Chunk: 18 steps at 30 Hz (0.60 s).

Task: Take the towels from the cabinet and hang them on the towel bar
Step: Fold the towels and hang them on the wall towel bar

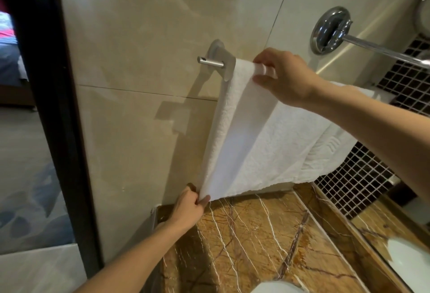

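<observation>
A white towel (263, 143) hangs over the silver towel bar (210, 62) on the beige tiled wall, draped down toward the counter. My right hand (282, 75) pinches the towel's upper edge at the bar, close to the left bracket. My left hand (189, 205) grips the towel's lower left corner just above the counter. Most of the bar is hidden under the cloth. No cabinet is in view.
A brown marble counter (251, 241) runs below the towel, with white basin rims at the bottom edge and lower right (409, 262). A chrome wall mount with an arm (330, 29) sticks out at upper right. A dark door frame (58, 115) stands at left.
</observation>
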Tool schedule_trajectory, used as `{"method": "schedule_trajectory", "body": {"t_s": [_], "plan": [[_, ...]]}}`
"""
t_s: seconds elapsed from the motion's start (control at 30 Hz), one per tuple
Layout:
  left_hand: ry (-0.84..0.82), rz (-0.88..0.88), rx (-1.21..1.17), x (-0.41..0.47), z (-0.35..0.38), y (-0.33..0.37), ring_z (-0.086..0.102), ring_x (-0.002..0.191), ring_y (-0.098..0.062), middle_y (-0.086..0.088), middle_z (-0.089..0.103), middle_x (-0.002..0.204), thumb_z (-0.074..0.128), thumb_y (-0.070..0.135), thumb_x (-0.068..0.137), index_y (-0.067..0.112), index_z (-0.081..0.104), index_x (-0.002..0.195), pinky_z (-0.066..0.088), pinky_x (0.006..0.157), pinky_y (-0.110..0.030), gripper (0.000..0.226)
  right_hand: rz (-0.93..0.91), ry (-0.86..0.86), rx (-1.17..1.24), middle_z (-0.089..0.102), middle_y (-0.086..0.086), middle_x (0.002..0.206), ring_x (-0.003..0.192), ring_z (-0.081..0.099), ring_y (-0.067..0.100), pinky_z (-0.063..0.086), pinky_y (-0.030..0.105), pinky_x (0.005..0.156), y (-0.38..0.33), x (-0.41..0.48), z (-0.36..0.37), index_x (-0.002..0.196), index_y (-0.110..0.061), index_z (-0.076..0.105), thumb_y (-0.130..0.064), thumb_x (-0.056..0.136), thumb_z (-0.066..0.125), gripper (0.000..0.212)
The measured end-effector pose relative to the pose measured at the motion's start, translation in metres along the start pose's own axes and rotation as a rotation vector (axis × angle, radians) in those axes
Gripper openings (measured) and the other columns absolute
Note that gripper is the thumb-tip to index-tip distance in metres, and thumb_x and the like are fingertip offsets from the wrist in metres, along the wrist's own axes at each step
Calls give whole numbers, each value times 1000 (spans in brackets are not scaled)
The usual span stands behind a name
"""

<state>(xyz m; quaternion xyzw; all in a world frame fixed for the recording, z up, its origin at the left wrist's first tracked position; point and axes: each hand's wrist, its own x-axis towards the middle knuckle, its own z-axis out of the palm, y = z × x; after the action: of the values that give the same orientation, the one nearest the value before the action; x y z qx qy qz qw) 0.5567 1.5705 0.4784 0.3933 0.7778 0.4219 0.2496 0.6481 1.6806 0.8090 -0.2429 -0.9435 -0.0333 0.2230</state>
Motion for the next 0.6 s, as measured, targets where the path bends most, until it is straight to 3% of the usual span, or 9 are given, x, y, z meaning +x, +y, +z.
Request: {"method": "schedule_trajectory", "body": {"t_s": [0.17, 0.3, 0.43, 0.5, 0.6], "plan": [[25, 54, 38, 9, -1, -2, 54, 86, -12, -2, 46, 99, 49, 43, 92, 9, 59, 74, 49, 76, -20, 40, -8, 83, -20, 61, 8, 111, 90, 49, 21, 35, 28, 73, 0, 1, 6, 112, -12, 56, -19, 84, 70, 32], [23, 90, 82, 14, -2, -4, 55, 87, -13, -3, 49, 99, 48, 47, 91, 7, 63, 75, 53, 82, -26, 45, -45, 2, -12, 60, 8, 123, 107, 55, 24, 37, 27, 83, 1, 2, 1, 127, -13, 54, -21, 86, 68, 45], [37, 81, -70, 13, -4, -6, 60, 85, -11, 1, 57, 99, 64, 44, 84, 8, 68, 88, 56, 77, -30, 37, -50, -50, 7, 63, 2, 104, 94, 53, 16, 36, 25, 78, 6, 4, -3, 120, -14, 63, -20, 88, 66, 33], [45, 58, -130, 10, -8, -4, 63, 85, -11, 3, 63, 97, 70, 45, 78, 13, 64, 98, 57, 74, -31, 37, -39, -40, 14, 60, -1, 96, 92, 54, 17, 36, 25, 77, 6, 4, -2, 117, -15, 65, -19, 88, 67, 30], [73, -20, -146, 7, -11, -1, 61, 87, -13, 2, 63, 96, 77, 48, 69, 18, 49, 96, 53, 75, -31, 49, -31, -36, 26, 60, -2, 94, 92, 55, 18, 37, 25, 77, 6, 3, -2, 116, -16, 66, -19, 88, 66, 28]]}}
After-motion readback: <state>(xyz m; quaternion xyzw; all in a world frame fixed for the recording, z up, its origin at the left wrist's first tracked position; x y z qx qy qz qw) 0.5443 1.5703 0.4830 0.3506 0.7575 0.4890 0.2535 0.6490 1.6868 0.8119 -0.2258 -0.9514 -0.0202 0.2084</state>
